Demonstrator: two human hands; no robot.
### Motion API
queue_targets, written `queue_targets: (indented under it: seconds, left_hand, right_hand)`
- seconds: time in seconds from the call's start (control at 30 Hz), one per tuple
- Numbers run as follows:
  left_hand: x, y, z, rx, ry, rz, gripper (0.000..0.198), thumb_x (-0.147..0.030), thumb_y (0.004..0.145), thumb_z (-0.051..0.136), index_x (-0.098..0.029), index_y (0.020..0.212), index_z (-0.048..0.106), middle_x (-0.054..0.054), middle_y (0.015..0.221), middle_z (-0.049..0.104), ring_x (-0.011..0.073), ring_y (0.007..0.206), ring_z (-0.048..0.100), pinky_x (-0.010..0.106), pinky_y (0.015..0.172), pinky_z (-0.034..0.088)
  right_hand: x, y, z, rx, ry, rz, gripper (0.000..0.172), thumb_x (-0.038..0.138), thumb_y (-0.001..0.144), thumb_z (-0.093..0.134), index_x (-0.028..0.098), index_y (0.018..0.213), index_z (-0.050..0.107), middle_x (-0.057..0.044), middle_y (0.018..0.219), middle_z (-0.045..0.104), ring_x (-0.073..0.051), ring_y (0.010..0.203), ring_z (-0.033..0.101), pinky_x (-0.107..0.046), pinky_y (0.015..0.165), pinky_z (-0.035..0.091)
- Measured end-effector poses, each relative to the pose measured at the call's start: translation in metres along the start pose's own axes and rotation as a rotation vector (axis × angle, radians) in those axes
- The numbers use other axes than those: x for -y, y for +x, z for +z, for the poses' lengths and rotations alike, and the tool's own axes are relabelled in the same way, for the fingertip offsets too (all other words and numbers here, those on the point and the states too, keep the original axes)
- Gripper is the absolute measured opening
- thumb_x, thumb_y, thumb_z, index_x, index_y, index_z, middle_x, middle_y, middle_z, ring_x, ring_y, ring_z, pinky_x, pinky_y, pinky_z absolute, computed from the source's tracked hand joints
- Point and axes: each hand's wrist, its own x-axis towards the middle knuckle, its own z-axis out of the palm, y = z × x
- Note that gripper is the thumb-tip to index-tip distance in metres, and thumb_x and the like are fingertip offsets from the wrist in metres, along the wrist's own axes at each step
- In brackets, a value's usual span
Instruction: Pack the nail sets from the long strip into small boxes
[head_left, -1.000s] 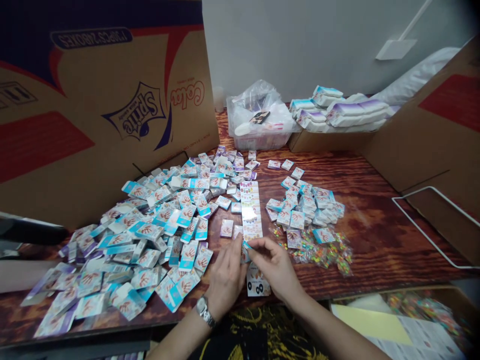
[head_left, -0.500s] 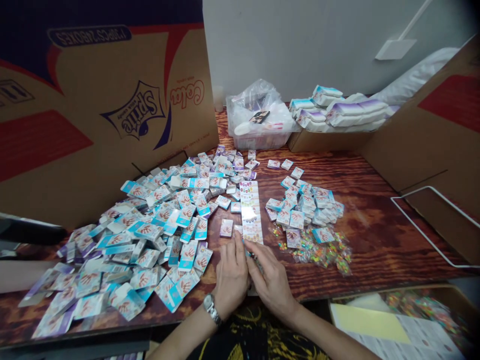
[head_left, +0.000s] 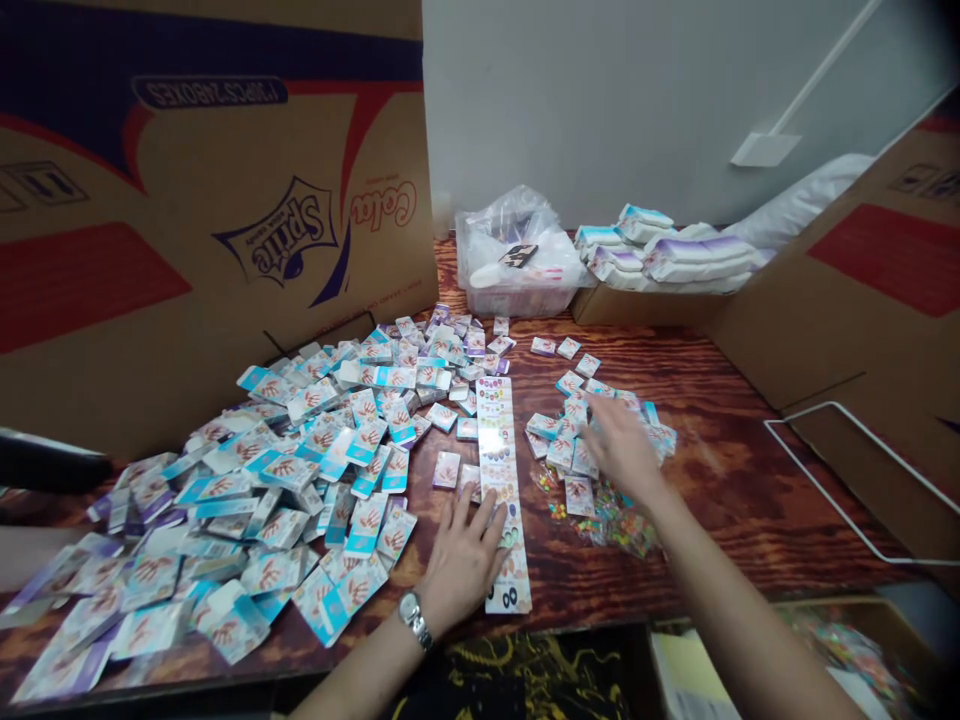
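My left hand [head_left: 466, 552] lies with its fingers spread, wearing a watch. Its fingertips reach the near edge of a small purple-and-white box [head_left: 469, 480] and the left side of a long printed sticker strip [head_left: 495, 440]. Another small box [head_left: 446, 470] lies just left of it. My right hand [head_left: 624, 448] is smeared by motion over the right-hand pile of small closed boxes [head_left: 562, 452]; whether it holds anything is hidden. Clear packets of colourful pieces [head_left: 626, 530] lie below that pile.
A large heap of blue and purple boxes [head_left: 285, 470] covers the left side. A big carton [head_left: 225, 250] stands behind it, another carton [head_left: 847, 300] at the right. A plastic tub [head_left: 517, 300] and a low carton with wrapped packs [head_left: 637, 305] stand at the back. Someone's forearm [head_left: 34, 558] enters at left.
My hands were together over the strip's lower end; they have parted. The right has swung up and right to the box pile, and the left has settled flatter by the strip. The view has shifted slightly.
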Motion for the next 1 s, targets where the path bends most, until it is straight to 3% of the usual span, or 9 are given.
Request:
queue_targets:
  seconds: [0.07,0.17,0.37,0.57,0.63,0.7,0.77,0.87,1.0]
  left_hand:
    - [0.000,0.000,0.000,0.011,0.010,0.005,0.044,-0.031,0.088,0.048,-0.020,0.131,0.044,0.010,0.140,0.043,0.0386,0.131,0.029,0.061,0.098,0.034]
    - [0.002,-0.002,-0.001,0.037,0.013,0.008,0.046,-0.028,0.088,0.047,-0.022,0.134,0.041,0.009,0.143,0.039,0.0395,0.132,0.027,0.061,0.098,0.034]
    - [0.002,-0.004,0.004,0.050,-0.059,-0.021,0.048,-0.025,0.088,0.046,-0.022,0.135,0.039,0.009,0.144,0.037,0.0391,0.133,0.025,0.062,0.099,0.032]
    - [0.013,0.009,-0.016,-0.167,-0.402,-0.161,0.066,-0.027,0.087,0.048,-0.010,0.143,0.018,0.020,0.147,0.026,0.0296,0.138,0.016,0.049,0.107,0.025]
    - [0.020,0.017,-0.025,-0.165,-0.640,-0.213,0.064,-0.031,0.083,0.055,-0.011,0.139,0.031,0.018,0.139,0.040,0.0294,0.134,0.027,0.048,0.106,0.027]
    - [0.024,0.023,-0.030,-0.079,-0.913,-0.277,0.036,-0.033,0.082,0.057,-0.014,0.112,0.059,0.012,0.109,0.063,0.0274,0.111,0.052,0.042,0.095,0.039]
    - [0.023,0.025,-0.030,-0.017,-1.067,-0.328,0.025,-0.036,0.083,0.053,-0.014,0.081,0.066,0.005,0.075,0.065,0.0210,0.079,0.060,0.035,0.077,0.046]
    - [0.018,0.027,-0.027,-0.055,-1.201,-0.414,0.028,-0.038,0.086,0.050,-0.014,0.082,0.063,0.002,0.068,0.063,0.0155,0.065,0.058,0.028,0.065,0.046]
    - [0.017,0.027,-0.036,-0.107,-1.818,-0.688,0.032,-0.028,0.071,0.066,-0.014,0.100,0.061,0.006,0.084,0.067,0.0176,0.075,0.063,0.030,0.072,0.047]
  right_hand:
    - [0.034,0.004,0.018,0.209,0.062,-0.249,0.054,0.036,0.087,0.051,0.015,0.136,0.041,-0.015,0.140,0.043,-0.030,0.131,0.033,-0.050,0.104,0.032]
    - [0.069,0.008,0.041,0.406,0.083,-0.396,0.067,0.043,0.082,0.058,0.015,0.139,0.036,-0.016,0.145,0.033,-0.034,0.135,0.026,-0.055,0.104,0.028]
    - [0.081,-0.003,0.060,0.386,0.108,-0.423,0.041,0.032,0.086,0.058,0.021,0.125,0.054,-0.013,0.130,0.054,-0.030,0.126,0.043,-0.056,0.102,0.029]
    - [0.098,-0.015,0.014,0.376,0.404,-0.358,0.023,0.021,0.090,0.050,0.022,0.108,0.065,-0.006,0.102,0.070,-0.018,0.095,0.064,-0.035,0.086,0.047]
    - [0.102,-0.009,-0.015,0.437,0.606,-0.345,0.025,0.025,0.093,0.045,0.023,0.109,0.064,-0.002,0.097,0.071,-0.014,0.085,0.066,-0.026,0.074,0.050]
    - [0.104,0.000,-0.038,0.405,0.681,-0.301,0.025,0.028,0.094,0.044,0.024,0.107,0.065,-0.001,0.093,0.071,-0.014,0.081,0.066,-0.024,0.070,0.050]
    - [0.106,0.005,-0.053,0.292,0.656,-0.273,0.024,0.028,0.093,0.046,0.024,0.106,0.065,-0.001,0.093,0.071,-0.014,0.081,0.065,-0.026,0.071,0.050]
    - [0.116,-0.004,-0.057,0.183,0.555,-0.365,0.024,0.024,0.092,0.045,0.024,0.107,0.064,-0.003,0.094,0.069,-0.015,0.082,0.064,-0.028,0.072,0.050]
    - [0.136,-0.036,-0.048,0.244,0.465,-0.562,0.023,0.018,0.091,0.046,0.028,0.100,0.066,-0.002,0.088,0.069,-0.015,0.080,0.062,-0.028,0.073,0.050]
